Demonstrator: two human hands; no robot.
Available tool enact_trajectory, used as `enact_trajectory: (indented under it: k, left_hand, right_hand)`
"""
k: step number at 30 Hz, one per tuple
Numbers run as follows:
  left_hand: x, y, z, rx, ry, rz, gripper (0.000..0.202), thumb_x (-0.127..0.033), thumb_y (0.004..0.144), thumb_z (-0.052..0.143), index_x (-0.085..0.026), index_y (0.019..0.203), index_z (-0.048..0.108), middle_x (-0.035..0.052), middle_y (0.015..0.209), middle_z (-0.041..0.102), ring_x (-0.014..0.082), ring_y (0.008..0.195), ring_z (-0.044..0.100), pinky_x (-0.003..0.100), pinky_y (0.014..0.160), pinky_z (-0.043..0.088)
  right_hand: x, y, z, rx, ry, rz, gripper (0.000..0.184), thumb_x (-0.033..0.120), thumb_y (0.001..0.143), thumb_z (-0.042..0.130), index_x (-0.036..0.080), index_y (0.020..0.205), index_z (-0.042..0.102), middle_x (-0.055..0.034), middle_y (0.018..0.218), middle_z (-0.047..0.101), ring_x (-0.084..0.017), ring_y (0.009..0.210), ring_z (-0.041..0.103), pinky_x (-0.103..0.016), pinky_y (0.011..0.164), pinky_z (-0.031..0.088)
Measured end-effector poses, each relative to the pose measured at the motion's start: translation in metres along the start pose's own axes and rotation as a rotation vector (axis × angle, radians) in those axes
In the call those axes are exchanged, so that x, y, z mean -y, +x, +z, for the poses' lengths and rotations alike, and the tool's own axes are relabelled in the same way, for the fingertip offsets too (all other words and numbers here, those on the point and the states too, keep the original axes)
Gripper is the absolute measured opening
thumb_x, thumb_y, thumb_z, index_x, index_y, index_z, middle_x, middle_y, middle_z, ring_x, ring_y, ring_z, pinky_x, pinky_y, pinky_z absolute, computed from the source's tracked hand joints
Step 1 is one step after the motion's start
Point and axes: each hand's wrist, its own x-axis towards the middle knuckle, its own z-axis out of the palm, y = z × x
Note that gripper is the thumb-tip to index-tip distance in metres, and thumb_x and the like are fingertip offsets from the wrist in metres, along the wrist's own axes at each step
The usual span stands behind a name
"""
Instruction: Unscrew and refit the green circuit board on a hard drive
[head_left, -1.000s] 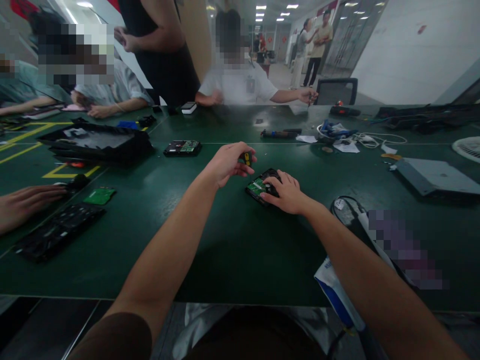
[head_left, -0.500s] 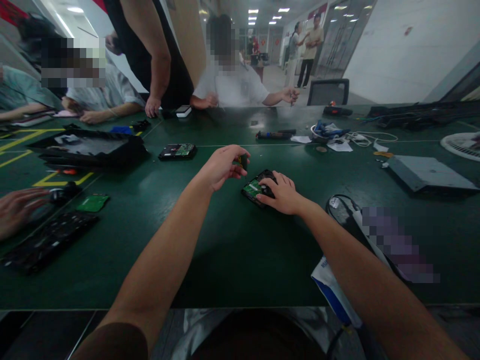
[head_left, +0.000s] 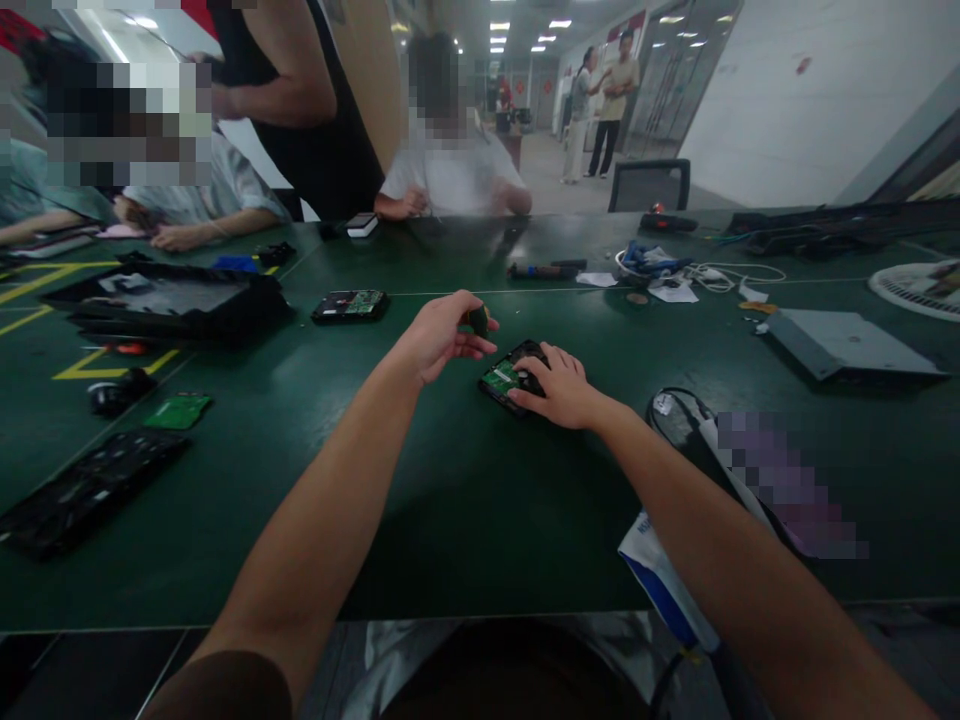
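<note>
A black hard drive (head_left: 498, 377) with a green circuit board facing up lies on the green table in front of me. My right hand (head_left: 556, 386) rests over its right side, thumb and fingers gripping it and hiding that part. Just left of the drive and above the tabletop, my left hand (head_left: 452, 338) is closed around what looks like a small screwdriver (head_left: 478, 320) with a dark and yellow handle. Its tip is hard to make out. Further left lies a second drive (head_left: 351, 306), its circuit board also up.
On the left are a black tray (head_left: 172, 295), a loose green board (head_left: 178, 410) and a black casing (head_left: 94, 490). To the right lie a grey metal box (head_left: 851, 345), a cable (head_left: 679, 392) and a white-and-blue packet (head_left: 664, 580). People sit and stand across the table (head_left: 420, 540).
The screwdriver has tilted in my left hand, while my right hand stays on the hard drive. A neighbour's hand at the left has gone out of view. The view has shifted slightly.
</note>
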Motion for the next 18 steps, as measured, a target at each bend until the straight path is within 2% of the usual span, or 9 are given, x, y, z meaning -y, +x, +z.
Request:
enact_trajectory:
  k: [6,9,14,18]
  left_hand:
    - [0.0011,0.0021,-0.0013,-0.006,0.055,-0.002,0.027,-0.038,0.084,0.059,-0.017,0.092,0.072,0.0105,0.096,0.072,0.0137,0.058,0.063,0.025,0.051,0.049]
    - [0.0023,0.0015,-0.0013,0.036,0.018,-0.006,0.027,-0.038,0.084,0.059,-0.016,0.094,0.071,0.0109,0.098,0.073,0.0145,0.059,0.065,0.026,0.051,0.050]
    - [0.0019,-0.0002,-0.0006,0.068,-0.092,-0.096,0.026,-0.040,0.084,0.059,-0.017,0.094,0.065,0.0127,0.099,0.075,0.0202,0.070,0.073,0.030,0.062,0.057]
    - [0.0005,-0.0001,-0.0020,0.036,-0.026,-0.089,0.026,-0.040,0.082,0.059,-0.017,0.091,0.068,0.0128,0.096,0.074,0.0179,0.065,0.069,0.028,0.056,0.053]
  right_hand:
    - [-0.0007,0.0005,0.0004,0.004,-0.012,0.007,0.068,0.080,0.094,0.042,0.040,0.149,0.048,-0.0102,0.173,0.024,-0.044,0.160,0.019,-0.067,0.125,0.017]
    - [-0.0010,0.0008,0.0017,-0.002,-0.016,0.012,0.068,0.080,0.094,0.042,0.040,0.148,0.049,-0.0097,0.172,0.024,-0.044,0.160,0.019,-0.067,0.125,0.017]
    - [-0.0004,0.0003,0.0029,-0.015,-0.022,0.000,0.067,0.079,0.095,0.041,0.039,0.149,0.048,-0.0111,0.171,0.028,-0.041,0.160,0.019,-0.066,0.125,0.017]
    - [0.0005,0.0000,0.0015,-0.009,-0.017,0.001,0.067,0.079,0.095,0.041,0.039,0.149,0.048,-0.0123,0.171,0.028,-0.043,0.160,0.020,-0.066,0.125,0.018]
